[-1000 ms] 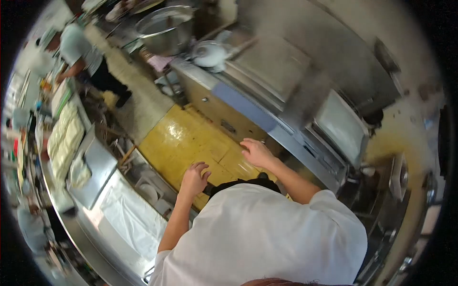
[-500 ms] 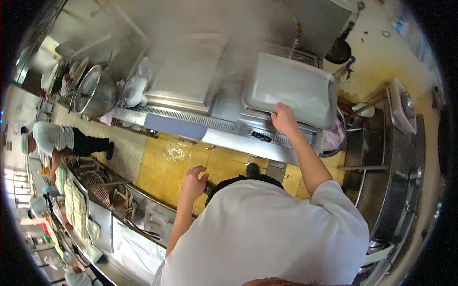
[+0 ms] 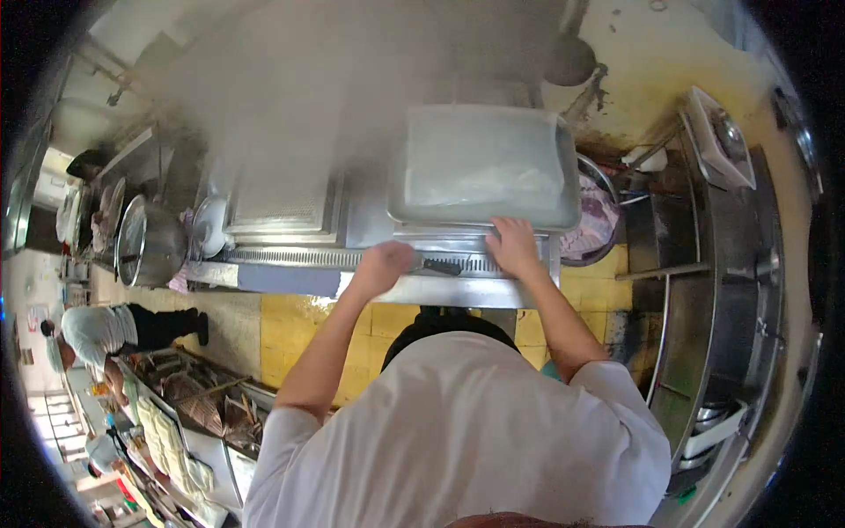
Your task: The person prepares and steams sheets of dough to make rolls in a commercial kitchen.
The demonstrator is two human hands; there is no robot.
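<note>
A large rectangular metal tray (image 3: 574, 207) with a smooth pale layer inside sits over the right part of the steaming metal counter. My right hand (image 3: 517, 249) is at its front rim, fingers stretched forward and thumb spread to the side. Farther left, my left hand (image 3: 385, 268) hovers by the counter's slotted front strip (image 3: 299, 257), with its fingers curled in; what they may hold I cannot make out. Just right of that hand, a small black object (image 3: 442, 267) lies on the strip.
A perforated steamer surface (image 3: 283, 201) gives off thick steam at left. Right of the tray stands a round tub (image 3: 588, 260) with raw-looking meat (image 3: 591, 220). A large metal bowl (image 3: 157, 242) is at far left. A co-worker (image 3: 101, 339) bends over another counter. Metal shelving (image 3: 735, 290) stands at right.
My left hand has risen from beside my body to the counter front, and its fingers have curled. My right hand remains at the tray's front edge. My view has turned and shifted.
</note>
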